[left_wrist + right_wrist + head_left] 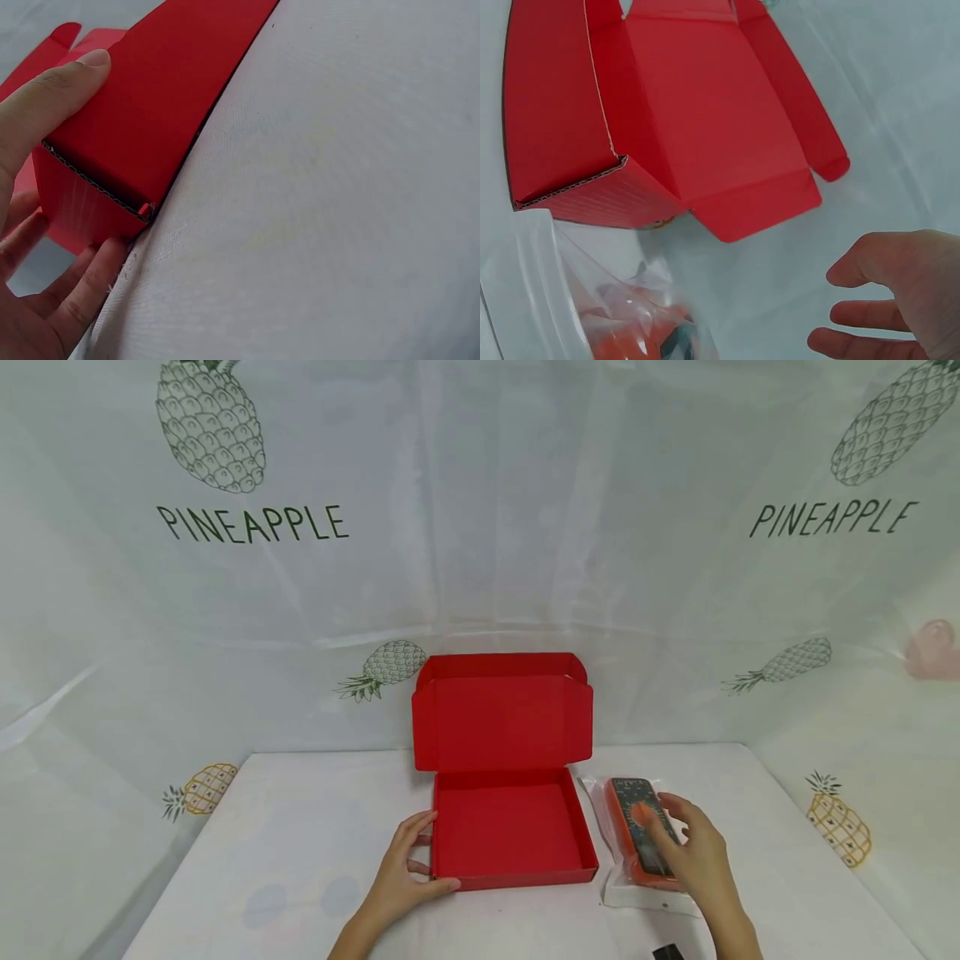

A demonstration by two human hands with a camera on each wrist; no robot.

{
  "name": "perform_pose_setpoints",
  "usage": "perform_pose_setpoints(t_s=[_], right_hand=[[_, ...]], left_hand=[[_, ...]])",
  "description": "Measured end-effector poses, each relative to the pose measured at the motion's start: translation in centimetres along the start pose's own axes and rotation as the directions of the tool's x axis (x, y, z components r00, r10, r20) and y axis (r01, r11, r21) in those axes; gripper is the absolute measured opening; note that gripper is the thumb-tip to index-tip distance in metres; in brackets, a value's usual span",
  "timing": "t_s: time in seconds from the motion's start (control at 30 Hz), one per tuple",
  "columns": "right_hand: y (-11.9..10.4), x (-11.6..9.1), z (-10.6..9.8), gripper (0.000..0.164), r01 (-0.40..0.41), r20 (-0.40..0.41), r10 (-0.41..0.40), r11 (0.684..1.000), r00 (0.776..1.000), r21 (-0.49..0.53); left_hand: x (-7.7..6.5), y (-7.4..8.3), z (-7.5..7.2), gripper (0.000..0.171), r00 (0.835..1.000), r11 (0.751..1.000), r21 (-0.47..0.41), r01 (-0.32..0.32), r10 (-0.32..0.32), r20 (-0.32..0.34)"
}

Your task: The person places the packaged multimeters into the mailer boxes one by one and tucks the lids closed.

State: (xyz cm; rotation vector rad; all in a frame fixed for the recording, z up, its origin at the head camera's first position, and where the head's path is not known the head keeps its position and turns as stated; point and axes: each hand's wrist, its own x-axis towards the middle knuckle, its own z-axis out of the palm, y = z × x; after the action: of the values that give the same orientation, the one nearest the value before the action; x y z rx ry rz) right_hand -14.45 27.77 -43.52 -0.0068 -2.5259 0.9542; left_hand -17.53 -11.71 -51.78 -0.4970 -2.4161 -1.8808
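Note:
An open red cardboard box (517,827) stands on the white table, its lid (501,718) raised at the back; its inside shows bare. My left hand (408,864) holds the box's front left corner. In the left wrist view the thumb (64,90) lies against the front wall, fingers at the side wall. Right of the box, a multimeter (636,827) with an orange casing and dial lies in a clear plastic bag (622,893). My right hand (696,852) hovers over its right side, fingers spread; the right wrist view shows that hand (907,292) apart from the bag.
A small black object (667,952) lies at the front edge of the head view, below the bag. Behind the table (315,827) hangs a pale curtain (510,527) printed with pineapples. The box's raised lid stands close before it.

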Motion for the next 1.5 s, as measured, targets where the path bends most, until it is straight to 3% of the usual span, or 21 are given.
perform_pose_setpoints(t_s=[0.1, 0.27, 0.43, 0.73, 0.93, 1.13, 1.37, 1.5], right_hand=[[0.1, 0.1, 0.0, 0.046, -0.036, 0.027, 0.036, 0.999, 0.999, 0.002], [0.5, 0.2, 0.3, 0.067, -0.132, 0.096, 0.131, 0.991, 0.987, 0.005], [0.8, 0.5, 0.8, 0.085, -0.211, 0.086, 0.212, 0.977, 0.973, -0.013], [1.6, 0.8, 2.1, 0.092, -0.375, 0.133, 0.377, 0.926, 0.917, -0.037], [2.2, 0.5, 3.2, 0.097, -0.372, 0.141, 0.394, 0.915, 0.908, -0.157], [2.6, 0.1, 3.7, 0.106, -0.320, 0.137, 0.373, 0.899, 0.918, -0.299], [2.9, 0.3, 3.6, 0.108, -0.323, 0.223, 0.402, 0.891, 0.888, -0.319], [2.9, 0.3, 3.6, 0.107, -0.322, 0.227, 0.401, 0.892, 0.888, -0.317]], left_hand=[[0.0, -0.1, 0.0, 0.094, 1.000, 1.000, -0.006, 0.003, -0.003, -0.011], [0.1, -0.3, 0.1, 0.091, 1.000, 1.000, -0.012, -0.024, 0.024, -0.012], [0.1, -0.6, 0.2, 0.087, 0.997, 0.997, 0.005, -0.077, 0.077, -0.009], [0.1, -0.5, 0.2, 0.089, 0.998, 0.998, 0.018, -0.052, 0.052, -0.018], [0.2, -0.4, 0.2, 0.091, 1.000, 1.000, 0.008, 0.006, -0.006, -0.023], [0.2, -0.5, 0.2, 0.091, 1.000, 1.000, 0.024, -0.012, 0.012, -0.015], [0.0, -0.1, 0.2, 0.093, 0.999, 0.999, 0.024, 0.047, -0.047, -0.008], [-0.2, -0.2, 0.2, 0.093, 0.998, 0.998, 0.030, 0.064, -0.063, -0.012]])
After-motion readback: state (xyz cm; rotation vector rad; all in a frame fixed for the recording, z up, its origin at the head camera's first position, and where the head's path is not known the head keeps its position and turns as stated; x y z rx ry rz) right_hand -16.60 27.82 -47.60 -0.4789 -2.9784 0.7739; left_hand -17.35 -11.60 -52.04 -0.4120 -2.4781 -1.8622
